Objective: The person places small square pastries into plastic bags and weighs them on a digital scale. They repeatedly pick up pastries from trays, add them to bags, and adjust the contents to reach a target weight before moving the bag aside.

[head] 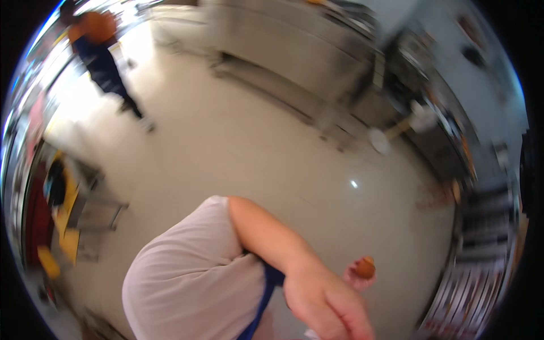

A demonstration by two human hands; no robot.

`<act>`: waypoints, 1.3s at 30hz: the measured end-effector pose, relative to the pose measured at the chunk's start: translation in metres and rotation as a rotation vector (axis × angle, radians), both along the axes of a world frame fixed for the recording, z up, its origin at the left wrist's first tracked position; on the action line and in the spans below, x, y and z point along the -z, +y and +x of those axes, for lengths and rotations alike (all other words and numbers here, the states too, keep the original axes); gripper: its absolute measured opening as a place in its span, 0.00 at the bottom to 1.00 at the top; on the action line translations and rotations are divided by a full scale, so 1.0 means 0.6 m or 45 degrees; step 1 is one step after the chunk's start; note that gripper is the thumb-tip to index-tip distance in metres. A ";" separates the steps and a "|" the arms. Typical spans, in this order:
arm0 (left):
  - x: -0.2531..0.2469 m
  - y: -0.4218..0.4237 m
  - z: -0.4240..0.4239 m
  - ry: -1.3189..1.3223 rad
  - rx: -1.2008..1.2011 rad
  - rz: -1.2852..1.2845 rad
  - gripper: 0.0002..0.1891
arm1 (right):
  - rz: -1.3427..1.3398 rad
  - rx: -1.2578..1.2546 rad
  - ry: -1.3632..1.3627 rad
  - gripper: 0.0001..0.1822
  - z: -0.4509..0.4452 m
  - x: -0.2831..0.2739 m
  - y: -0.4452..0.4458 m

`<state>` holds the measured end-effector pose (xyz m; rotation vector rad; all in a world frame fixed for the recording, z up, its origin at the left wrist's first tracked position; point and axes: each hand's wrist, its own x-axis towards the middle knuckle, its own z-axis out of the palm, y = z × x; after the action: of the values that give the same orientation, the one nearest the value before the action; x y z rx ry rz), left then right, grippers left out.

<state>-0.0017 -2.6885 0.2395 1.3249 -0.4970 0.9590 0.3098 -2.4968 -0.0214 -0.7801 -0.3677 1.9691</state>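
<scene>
My left forearm crosses my body from a pale short sleeve [191, 250], over a blue apron strap [272, 276]. My left hand [333, 304] points down at the bottom of the view. Its fingertips are hidden by the frame's edge, so any grip there does not show. A scrap of something white [312, 334] peeks out beside it, too little visible to name. Just past it, partly covered, is my right hand [353, 278]. Its fingers are around a small round golden-brown item [365, 267], perhaps a bun.
A person [102, 55] in orange and dark clothing is at the far left. A stainless-steel counter [280, 46] spans the back. A white-ended object with a handle [380, 141] juts out at the right. A rack of trays [467, 293] stands right, a yellow-topped cart [70, 199] left. Pale floor [238, 148] lies between.
</scene>
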 end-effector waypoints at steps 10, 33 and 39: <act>0.005 0.447 0.092 0.112 0.297 -0.067 0.17 | -0.255 0.804 -0.020 0.27 0.120 -0.036 0.088; -0.025 1.276 0.254 0.052 0.246 -0.155 0.17 | 0.116 0.560 0.058 0.28 0.349 -0.094 1.090; 0.036 1.592 0.156 0.040 -0.046 -0.223 0.19 | 0.006 0.590 0.135 0.27 0.329 -0.027 1.324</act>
<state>0.0917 -1.7335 0.2180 1.1928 -0.3578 0.9868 0.5072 -1.7021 -0.0053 -0.6832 -0.1128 1.5639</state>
